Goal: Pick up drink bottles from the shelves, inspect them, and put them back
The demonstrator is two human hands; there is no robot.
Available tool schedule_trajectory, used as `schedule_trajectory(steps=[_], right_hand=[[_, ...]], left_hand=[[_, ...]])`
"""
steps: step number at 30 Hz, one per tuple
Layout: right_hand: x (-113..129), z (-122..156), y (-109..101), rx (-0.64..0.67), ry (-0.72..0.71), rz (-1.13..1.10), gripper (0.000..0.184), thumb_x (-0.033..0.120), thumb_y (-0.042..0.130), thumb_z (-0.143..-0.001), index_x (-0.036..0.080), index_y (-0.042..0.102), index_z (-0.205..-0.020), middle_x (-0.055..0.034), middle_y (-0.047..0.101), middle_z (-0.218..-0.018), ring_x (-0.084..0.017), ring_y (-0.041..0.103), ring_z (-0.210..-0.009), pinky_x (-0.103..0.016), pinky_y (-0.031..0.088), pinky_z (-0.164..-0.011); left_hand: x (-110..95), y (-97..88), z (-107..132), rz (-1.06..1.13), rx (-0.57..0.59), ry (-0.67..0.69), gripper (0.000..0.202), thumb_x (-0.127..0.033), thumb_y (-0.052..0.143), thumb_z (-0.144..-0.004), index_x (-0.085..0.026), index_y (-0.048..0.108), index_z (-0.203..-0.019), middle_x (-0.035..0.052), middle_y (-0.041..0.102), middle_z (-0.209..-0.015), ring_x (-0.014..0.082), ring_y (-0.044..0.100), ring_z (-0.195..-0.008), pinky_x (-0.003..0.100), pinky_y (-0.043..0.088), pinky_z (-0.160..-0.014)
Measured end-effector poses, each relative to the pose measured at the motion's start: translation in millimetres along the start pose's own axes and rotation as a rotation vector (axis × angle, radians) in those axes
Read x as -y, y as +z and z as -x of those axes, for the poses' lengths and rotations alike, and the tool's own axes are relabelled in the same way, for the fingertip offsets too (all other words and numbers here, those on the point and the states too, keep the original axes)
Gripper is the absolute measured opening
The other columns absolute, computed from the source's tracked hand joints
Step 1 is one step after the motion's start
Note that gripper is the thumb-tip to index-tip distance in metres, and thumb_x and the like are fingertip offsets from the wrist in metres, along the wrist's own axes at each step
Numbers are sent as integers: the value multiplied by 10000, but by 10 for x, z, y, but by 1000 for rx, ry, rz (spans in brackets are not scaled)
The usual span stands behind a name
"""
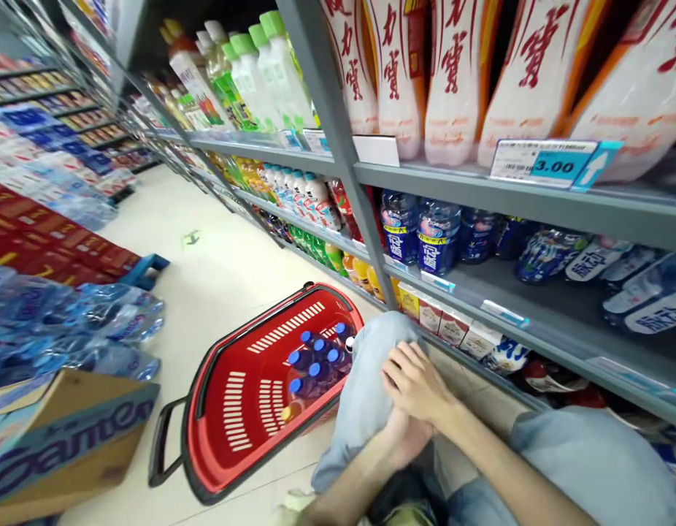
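My right hand [412, 380] rests on my denim-covered knee [357, 394], its fingers loosely bent and lying on the cloth with nothing in them. Under it, my left hand [406, 435] is crossed beneath the right wrist, and its fingers are mostly hidden. Just left of the knee stands a red shopping basket [217, 387] with a black rim and a black handle [166, 446]. Inside, several dark bottles with blue caps [319, 358] are grouped at the near right, along with a bottle with a yellow-orange cap [290, 413]. My knee covers part of the basket's right side.
Grey shelving [343, 146] runs along the right. White bottles [452, 80] fill its upper level, with a 3.00 price tag [554, 164]. Below are blue-labelled bottles [439, 234], some lying down. Packed water bottles [80, 321] and a cardboard box [69, 438] stand left on the pale floor [206, 256].
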State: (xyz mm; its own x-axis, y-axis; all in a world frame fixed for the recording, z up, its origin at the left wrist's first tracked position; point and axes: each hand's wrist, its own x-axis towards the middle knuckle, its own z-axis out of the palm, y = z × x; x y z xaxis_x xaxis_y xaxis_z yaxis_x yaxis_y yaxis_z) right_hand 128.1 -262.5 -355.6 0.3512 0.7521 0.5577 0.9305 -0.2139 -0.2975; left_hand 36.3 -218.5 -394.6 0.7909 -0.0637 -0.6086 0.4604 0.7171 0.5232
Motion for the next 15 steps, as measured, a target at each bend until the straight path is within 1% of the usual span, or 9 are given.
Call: schedule_trajectory(steps=[2,4,6,7,9,11,13,14,15], right_hand=[[4,4,-18,22,-22,20,184,169,531,-933,198,582,-759,-43,593,-803,-223,485,-820,-376,348,-752],[-24,0,-49,43,-28,18,192,171,528,-942,200,574,-758,-41,590,-804,-220,487,-821,-370,351,-754],[-54,-1,-70,56,-19,15,198,170,524,-945,201,569,-755,-38,581,-793,-217,486,-812,-366,352,-751],[-63,1,-73,55,-17,18,198,169,524,-944,201,569,-754,-37,578,-787,-218,487,-812,-366,353,-753],[-69,9,-63,37,-23,30,196,167,526,-939,200,571,-751,-35,571,-773,-220,485,-805,-367,352,-753],[-65,16,-39,3,-39,42,207,173,529,-940,199,572,-739,-31,557,-744,-218,479,-785,-363,348,-737],[-57,18,-11,-36,-50,50,231,173,528,-940,200,563,-714,-25,539,-709,-211,468,-755,-357,340,-716],[-53,16,3,-55,-52,52,246,169,527,-940,202,556,-697,-23,531,-692,-208,462,-741,-355,335,-708],[-48,14,16,-70,-52,54,260,164,525,-939,203,548,-684,-21,526,-680,-204,457,-730,-354,331,-702]], left_hand=[[174,-128,151,31,106,-181,305,-384,497,-917,-162,704,-951,120,721,-986,189,667,-813,306,520,-715],[205,-216,331,-43,203,-320,277,-360,531,-838,-129,679,-878,153,716,-873,211,673,-701,323,507,-634],[53,-264,510,-146,281,-284,249,-338,563,-807,-111,643,-871,172,712,-862,230,687,-699,324,506,-620],[-81,-283,584,-185,300,-213,229,-328,571,-812,-112,627,-869,172,709,-865,226,689,-713,313,507,-628],[-414,-338,668,-219,282,-48,236,-366,556,-838,-132,581,-859,146,687,-837,206,670,-700,302,509,-622],[-759,-448,632,-347,148,133,319,-489,464,-873,-173,512,-871,84,625,-765,181,612,-606,305,499,-561],[-1060,-626,465,-627,-113,356,395,-568,332,-898,-198,469,-912,39,559,-742,159,550,-545,298,478,-510],[-1185,-736,342,-731,-225,431,410,-572,305,-907,-200,470,-957,42,560,-785,160,557,-579,301,486,-530],[-1291,-853,204,-794,-299,468,419,-565,289,-918,-198,474,-1004,55,574,-844,168,580,-641,302,496,-562]])
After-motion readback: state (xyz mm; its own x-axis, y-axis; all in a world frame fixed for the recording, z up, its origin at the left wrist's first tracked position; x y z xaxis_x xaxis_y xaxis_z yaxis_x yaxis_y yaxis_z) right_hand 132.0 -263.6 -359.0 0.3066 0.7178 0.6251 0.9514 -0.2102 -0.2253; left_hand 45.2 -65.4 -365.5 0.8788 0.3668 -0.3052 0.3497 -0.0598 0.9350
